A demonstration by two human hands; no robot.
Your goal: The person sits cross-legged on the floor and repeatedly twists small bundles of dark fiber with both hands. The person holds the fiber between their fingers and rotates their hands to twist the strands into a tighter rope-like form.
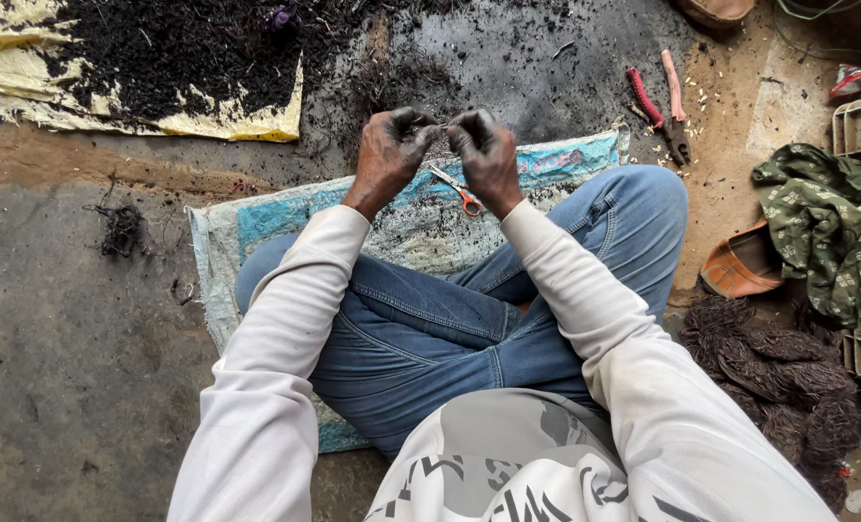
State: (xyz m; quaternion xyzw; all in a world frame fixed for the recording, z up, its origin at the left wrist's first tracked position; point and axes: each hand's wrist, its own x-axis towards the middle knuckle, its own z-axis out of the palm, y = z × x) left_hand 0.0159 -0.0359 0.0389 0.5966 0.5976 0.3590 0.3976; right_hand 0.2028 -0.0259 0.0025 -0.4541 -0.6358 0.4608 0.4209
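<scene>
I see my left hand (390, 150) and right hand (486, 153) pinched shut together on a thin dark strand (443, 126) above the mat (256, 217); bundles (778, 372) lie finished at right, dark pile (179, 48) looks unworked, scissors (457, 190) idle

A flattened blue-and-white printed sack (256, 227) lies under the crossed legs (469, 319); a yellowish sack (247, 124) lies well beyond it
</scene>
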